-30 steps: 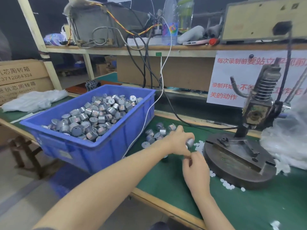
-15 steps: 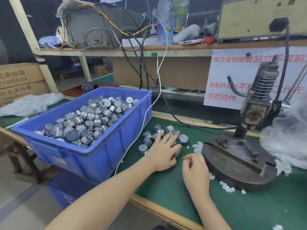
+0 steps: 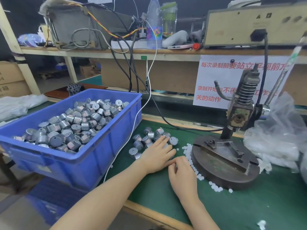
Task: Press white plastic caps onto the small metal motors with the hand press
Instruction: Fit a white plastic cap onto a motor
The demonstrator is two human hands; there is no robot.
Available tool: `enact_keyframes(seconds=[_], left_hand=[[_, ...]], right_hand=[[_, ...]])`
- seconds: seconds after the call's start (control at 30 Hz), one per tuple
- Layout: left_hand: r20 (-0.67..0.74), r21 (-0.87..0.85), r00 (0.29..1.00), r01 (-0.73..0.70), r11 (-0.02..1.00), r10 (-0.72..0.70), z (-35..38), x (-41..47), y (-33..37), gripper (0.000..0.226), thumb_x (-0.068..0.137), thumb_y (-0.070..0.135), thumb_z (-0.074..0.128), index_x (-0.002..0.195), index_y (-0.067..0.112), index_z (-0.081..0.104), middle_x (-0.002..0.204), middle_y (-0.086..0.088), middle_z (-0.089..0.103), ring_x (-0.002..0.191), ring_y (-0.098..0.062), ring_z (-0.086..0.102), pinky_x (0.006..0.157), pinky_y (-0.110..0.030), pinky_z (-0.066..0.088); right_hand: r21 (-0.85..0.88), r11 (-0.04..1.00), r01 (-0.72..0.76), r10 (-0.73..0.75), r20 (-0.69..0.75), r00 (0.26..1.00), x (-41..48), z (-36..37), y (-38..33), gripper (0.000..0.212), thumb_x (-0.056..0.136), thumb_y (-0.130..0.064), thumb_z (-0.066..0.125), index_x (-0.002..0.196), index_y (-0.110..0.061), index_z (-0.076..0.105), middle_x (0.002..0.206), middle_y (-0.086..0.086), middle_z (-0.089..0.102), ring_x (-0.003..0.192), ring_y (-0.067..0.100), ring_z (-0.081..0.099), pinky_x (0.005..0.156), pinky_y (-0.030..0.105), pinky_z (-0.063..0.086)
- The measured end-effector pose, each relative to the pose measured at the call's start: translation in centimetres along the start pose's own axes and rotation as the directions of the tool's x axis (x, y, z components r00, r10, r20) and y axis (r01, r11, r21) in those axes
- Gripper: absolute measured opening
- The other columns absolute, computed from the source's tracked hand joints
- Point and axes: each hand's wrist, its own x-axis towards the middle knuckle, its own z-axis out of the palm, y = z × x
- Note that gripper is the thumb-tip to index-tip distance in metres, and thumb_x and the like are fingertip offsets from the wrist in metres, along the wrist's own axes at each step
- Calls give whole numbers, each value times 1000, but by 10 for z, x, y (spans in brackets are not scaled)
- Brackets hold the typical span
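Several small metal motors (image 3: pixel 137 144) lie loose on the green mat (image 3: pixel 249 205) between the blue bin and the hand press (image 3: pixel 239 113). My left hand (image 3: pixel 157 155) rests flat on this pile with its fingers stretched out. My right hand (image 3: pixel 181 175) sits just in front of it, fingers curled down onto the mat at the edge of the press's round base (image 3: pixel 224 165). Its fingertips are hidden, so I cannot tell whether they hold anything. Several white plastic caps (image 3: pixel 214 186) are strewn around the front of the base. The press fixture holds nothing.
A blue bin (image 3: pixel 93 163) heaped with motors stands at the left, overhanging the table edge. A white cable (image 3: pixel 132 130) runs down past its right wall. A clear plastic bag (image 3: pixel 282 130) lies to the right of the press. A shelf with equipment hangs above.
A second ago both hands held a motor together above the mat. My left hand then set it down and spread flat over the loose motors; my right hand dropped to the mat beside the caps.
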Motion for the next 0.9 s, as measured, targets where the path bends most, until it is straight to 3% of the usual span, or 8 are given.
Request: enact_keyframes(seconds=[0.07, 0.17, 0.33, 0.43, 0.53, 0.63, 0.77, 0.9], left_hand=[[-57, 1, 998, 1, 1000, -1, -2, 0, 3, 15, 82, 31, 55, 75, 25, 66, 71, 9, 62, 92, -15, 66, 96, -38, 48], [-126, -35, 989, 75, 997, -79, -3, 0, 14, 18, 73, 12, 47, 65, 22, 60, 62, 7, 54, 71, -12, 60, 95, -40, 49], [-138, -250, 918, 332, 909, -373, -12, 1, 30, 18, 59, 28, 79, 66, 21, 65, 62, 9, 58, 69, -13, 61, 99, -39, 39], [-74, -564, 838, 412, 716, -541, -16, -3, 45, 28, 76, 41, 68, 79, 14, 63, 72, 5, 60, 79, -18, 56, 100, -31, 18], [119, -771, 754, 480, 419, -646, -29, -2, 67, 28, 74, 43, 59, 75, 15, 60, 66, 13, 53, 72, -12, 50, 82, -25, 28], [344, -860, 722, 500, 108, -600, -35, 6, 85, 12, 73, 30, 61, 66, 26, 52, 60, 11, 52, 65, -10, 49, 64, -28, 40], [407, -856, 698, 516, 19, -589, -33, 9, 102, 19, 75, 26, 63, 62, 30, 50, 57, 10, 51, 61, -9, 45, 63, -28, 41], [394, -902, 763, 428, -55, -512, -33, 7, 104, 6, 77, 29, 67, 77, 30, 61, 59, 11, 51, 57, -3, 45, 61, -19, 41]], right_hand=[[-18, 1000, 5, -5, 6, 1000, 0, 1, 0, 13, 90, -14, 46, 86, -8, 57, 92, 0, 52, 81, 22, 53, 68, 35, 41], [17, 1000, 18, -17, -34, 999, 0, 1, 0, 10, 88, -9, 48, 81, -6, 54, 85, 1, 49, 73, 25, 50, 64, 36, 38], [181, 983, 9, 12, -115, 993, 0, -6, 3, 15, 90, -7, 44, 90, -14, 57, 85, -13, 50, 82, 17, 53, 68, 29, 35], [56, 992, 114, -106, -127, 986, -8, -25, 17, 27, 89, -9, 52, 115, -17, 55, 102, -13, 49, 89, 14, 56, 68, 26, 38], [-111, 959, 260, -260, 17, 965, -25, -45, 38, 49, 81, -15, 64, 128, -19, 50, 117, -3, 49, 88, 15, 60, 64, 25, 45], [-106, 961, 255, -239, 143, 960, -32, -56, 47, 60, 79, -31, 63, 134, -34, 39, 119, -13, 39, 93, 7, 57, 69, 25, 48], [-137, 963, 233, -221, 96, 970, -28, -59, 50, 46, 79, -21, 67, 123, -21, 53, 115, -5, 46, 93, 13, 58, 70, 29, 49], [-65, 980, 189, -189, 11, 982, -31, -57, 53, 33, 78, -12, 70, 110, -11, 61, 109, 0, 51, 87, 10, 56, 70, 25, 46]])
